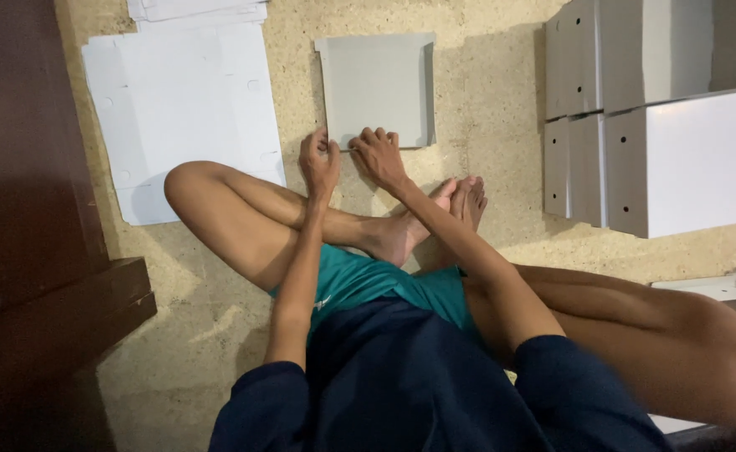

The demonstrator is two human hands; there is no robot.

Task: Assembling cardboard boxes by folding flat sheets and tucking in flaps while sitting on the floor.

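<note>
I sit cross-legged on a speckled beige floor. A partly folded grey-white cardboard box blank (376,88) lies flat just beyond my feet. My left hand (318,161) curls at its near left corner, fingers bent, touching the edge. Beside it, my right hand (378,155) presses on the blank's near edge with its fingers spread over the cardboard. Whether either hand truly grips the edge is unclear.
A large flat white cardboard sheet (185,109) lies on the floor at the left, with a pile of more sheets (198,10) behind it. Assembled white boxes (661,117) stand stacked at the right. Dark wooden furniture (29,209) borders the left side.
</note>
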